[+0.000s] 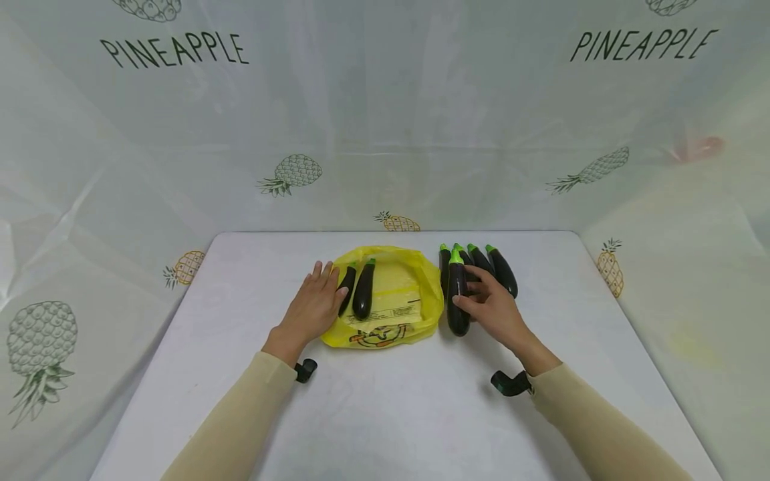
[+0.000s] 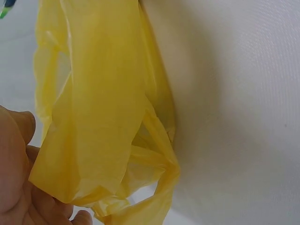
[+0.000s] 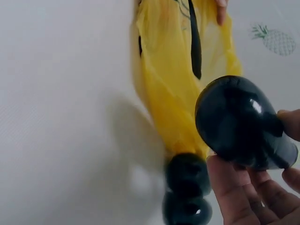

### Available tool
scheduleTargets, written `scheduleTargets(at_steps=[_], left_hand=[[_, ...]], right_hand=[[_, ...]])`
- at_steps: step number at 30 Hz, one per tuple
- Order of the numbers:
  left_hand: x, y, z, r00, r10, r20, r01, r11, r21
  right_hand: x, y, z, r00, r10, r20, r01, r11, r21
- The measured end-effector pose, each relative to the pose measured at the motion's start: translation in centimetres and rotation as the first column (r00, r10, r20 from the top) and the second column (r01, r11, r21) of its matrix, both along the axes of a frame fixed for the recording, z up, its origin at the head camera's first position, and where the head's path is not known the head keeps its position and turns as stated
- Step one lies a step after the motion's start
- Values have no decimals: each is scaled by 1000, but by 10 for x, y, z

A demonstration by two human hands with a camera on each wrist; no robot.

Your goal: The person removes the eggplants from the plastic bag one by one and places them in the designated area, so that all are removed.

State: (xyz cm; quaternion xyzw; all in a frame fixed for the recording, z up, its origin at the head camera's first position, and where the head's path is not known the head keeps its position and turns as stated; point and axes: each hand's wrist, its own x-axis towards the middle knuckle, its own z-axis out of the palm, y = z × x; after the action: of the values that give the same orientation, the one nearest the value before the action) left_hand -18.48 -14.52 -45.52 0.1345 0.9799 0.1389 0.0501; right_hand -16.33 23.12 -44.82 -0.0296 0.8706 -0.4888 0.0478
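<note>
My right hand (image 1: 494,308) grips a dark purple eggplant (image 1: 456,314) with a bright green stem end. Thumb and fingers lie along its side, and it is raised just right of a yellow plastic bag (image 1: 430,324). In the right wrist view the rounded end of this eggplant (image 3: 232,122) faces the camera. Two eggplants (image 1: 363,294) lie side by side at the left of the bag's opening. My left hand (image 1: 314,304) rests at the bag's left edge, fingers straight and thumb over the rim. In the left wrist view its fingers (image 2: 47,206) touch the yellow plastic.
Several more eggplants (image 1: 504,272) lie in a row on the white table (image 1: 385,414), behind and beside my right hand. A pale sheet (image 1: 385,120) printed with pineapples hangs behind the table and at both sides.
</note>
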Motion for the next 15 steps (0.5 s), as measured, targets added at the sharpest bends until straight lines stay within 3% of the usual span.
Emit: scheduleTargets(at_steps=[5, 15], left_hand=[[0, 1, -2, 1000, 6, 15, -6, 1000, -4], [1, 0, -2, 1000, 2, 8, -2, 1000, 7]], right_hand=[[7, 12, -4, 999, -38, 30, 37, 999, 26], [22, 14, -19, 992, -39, 124, 26, 995, 100]])
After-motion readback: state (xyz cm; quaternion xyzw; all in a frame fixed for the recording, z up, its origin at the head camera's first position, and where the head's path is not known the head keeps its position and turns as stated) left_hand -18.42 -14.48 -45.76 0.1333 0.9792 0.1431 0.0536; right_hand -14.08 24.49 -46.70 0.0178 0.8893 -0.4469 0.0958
